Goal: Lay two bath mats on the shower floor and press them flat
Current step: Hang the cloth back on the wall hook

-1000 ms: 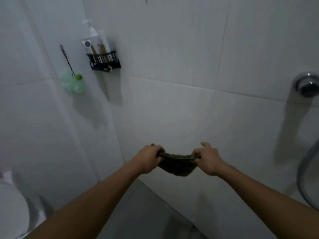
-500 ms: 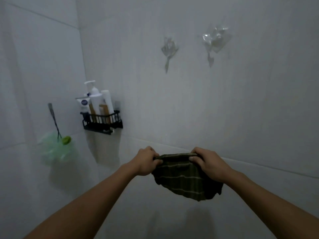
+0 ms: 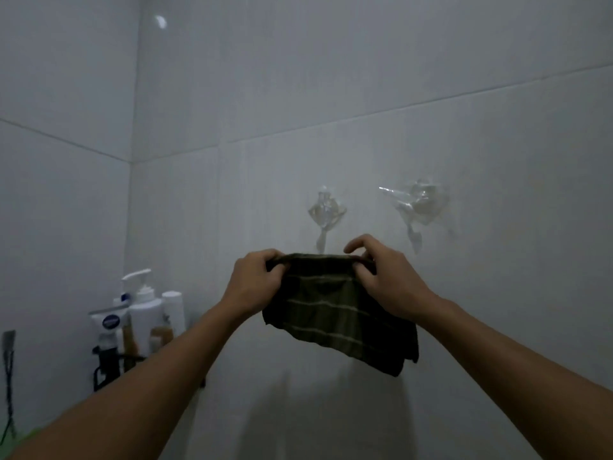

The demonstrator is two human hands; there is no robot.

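- The left hand [image 3: 253, 282] is raised in front of the tiled wall, its fingers curled round the left end of the top edge of a dark green cloth [image 3: 335, 318].
- The right hand [image 3: 386, 278] pinches the right end of that same edge, thumb below and fingers over the top, with the index finger lifted a little.
- The cloth, dark with thin pale stripes, hangs from the two hands in loose folds; its lower right corner droops lowest, below the right wrist. Whether it is a bath mat cannot be told from its look.
- Just beyond the hands, two clear plastic hooks are stuck to the wall: the left hook [image 3: 325, 212] sits right above the cloth's top edge, the right hook [image 3: 416, 207] beyond the right hand.
- Far to the left, near the corner, a black wire caddy [image 3: 107, 368] holds a white pump bottle [image 3: 144, 310], a white tube with a blue label [image 3: 109, 325] and another white bottle [image 3: 173, 310].
- At the left edge a thin dark handle [image 3: 8, 366] hangs on the side wall, with a scrap of green at the bottom.
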